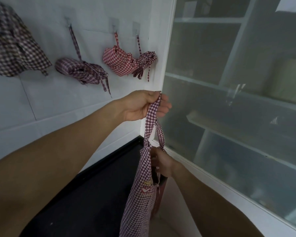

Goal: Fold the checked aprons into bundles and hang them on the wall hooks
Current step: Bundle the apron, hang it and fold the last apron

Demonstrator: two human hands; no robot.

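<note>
Left hand (142, 106) pinches the neck loop of a purple-and-white checked cloth apron (140, 190), raised near the white wall corner. Right hand (162, 164), lower and partly behind the cloth, grips the apron's top edge; the apron hangs unfolded between both arms. On the far tiled wall (41, 103), a purple checked bundle (80, 71) and a red checked bundle (121, 61) hang from metal wall hooks (115, 29).

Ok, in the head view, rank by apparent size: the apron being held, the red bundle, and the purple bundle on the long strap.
1. Held apron, though nearest the camera.
2-3. Purple bundle and red bundle: too alike to rank.
</note>
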